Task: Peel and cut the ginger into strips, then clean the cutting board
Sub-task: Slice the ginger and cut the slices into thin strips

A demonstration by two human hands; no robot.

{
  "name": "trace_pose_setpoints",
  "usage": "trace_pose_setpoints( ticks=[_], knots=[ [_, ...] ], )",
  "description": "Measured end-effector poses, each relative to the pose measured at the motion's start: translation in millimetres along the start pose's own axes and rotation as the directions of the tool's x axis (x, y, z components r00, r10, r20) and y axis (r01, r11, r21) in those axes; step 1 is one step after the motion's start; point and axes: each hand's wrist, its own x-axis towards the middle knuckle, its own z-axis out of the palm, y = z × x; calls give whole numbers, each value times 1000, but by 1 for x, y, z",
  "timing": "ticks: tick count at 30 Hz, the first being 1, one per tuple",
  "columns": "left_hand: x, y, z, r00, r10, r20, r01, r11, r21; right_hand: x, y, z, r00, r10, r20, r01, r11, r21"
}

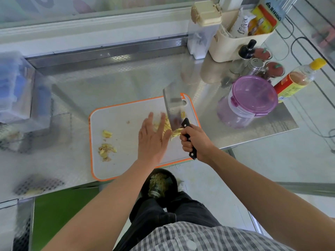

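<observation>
A white cutting board (pixel 123 113) with an orange rim lies on the steel counter. My right hand (pixel 196 142) grips the black handle of a cleaver (pixel 175 109), whose blade stands on the board's right side. Pale yellow ginger strips (pixel 167 126) are heaped against the blade. My left hand (pixel 153 137) lies flat with straight fingers on the strips, partly hiding them. Brownish ginger peelings (pixel 107 150) and a small ginger chunk (pixel 107 134) lie on the board's left part.
A purple-lidded plastic jar (pixel 248 102) stands right of the board, with a sauce bottle (pixel 297 80), shakers and a cream holder (pixel 233 42) behind. A blurred container (pixel 20 91) sits at the left. Below the counter edge is a dark bin (pixel 159 183) with scraps.
</observation>
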Motion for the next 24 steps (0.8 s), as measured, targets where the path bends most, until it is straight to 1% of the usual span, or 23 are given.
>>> trace_pose_setpoints(
  ticks=[2, 3, 5, 6, 8, 11, 12, 14, 16, 18, 19, 20, 22, 23, 24],
  knots=[
    [-2, 0, 0, 997, 45, 70, -48, 998, 36, 2, 1, 2, 1000, 16, -4, -16, 1000, -22],
    [0, -2, 1, 995, 11, 103, -15, 999, 38, 3, 2, 4, 1000, 23, -3, -23, 1000, -16],
    [3, -11, 3, 995, -53, 86, 46, 996, 74, 5, 1, 7, 1000, 23, -19, -23, 999, -30],
    [4, -17, 3, 996, -51, 74, 42, 991, 129, 6, 0, 9, 999, 10, -31, -12, 997, -78],
    [5, -33, 0, 994, -46, 102, 23, 976, 217, 9, -1, 16, 998, -47, -50, 35, 976, -213],
    [15, -58, -6, 989, -92, 118, 65, 975, 213, 19, -1, 30, 991, -130, -34, 108, 922, -371],
    [19, -66, -7, 988, -92, 125, 64, 975, 211, 23, 0, 35, 990, -139, -25, 119, 913, -391],
    [28, -78, -7, 986, -54, 157, 13, 969, 248, 29, 5, 44, 988, -156, -1, 140, 893, -428],
    [35, -88, -5, 979, -53, 198, -7, 957, 289, 36, 11, 52, 979, -201, 37, 189, 819, -541],
    [39, -98, -6, 971, -90, 221, 12, 943, 331, 42, 18, 59, 966, -251, 64, 234, 734, -638],
    [38, -102, -8, 975, -85, 207, 10, 940, 342, 45, 20, 63, 960, -269, 71, 247, 703, -667],
    [34, -106, -9, 986, -54, 161, -3, 942, 334, 47, 23, 67, 955, -287, 76, 257, 672, -694],
    [21, -118, -12, 999, 37, 11, -38, 964, 263, 50, 26, 75, 946, -316, 77, 262, 601, -755],
    [13, -126, -11, 993, 79, -83, -58, 971, 232, 52, 28, 79, 944, -320, 75, 257, 578, -774],
    [5, -132, -11, 986, 92, -136, -63, 977, 204, 54, 32, 83, 944, -320, 76, 252, 556, -792]
  ],
)
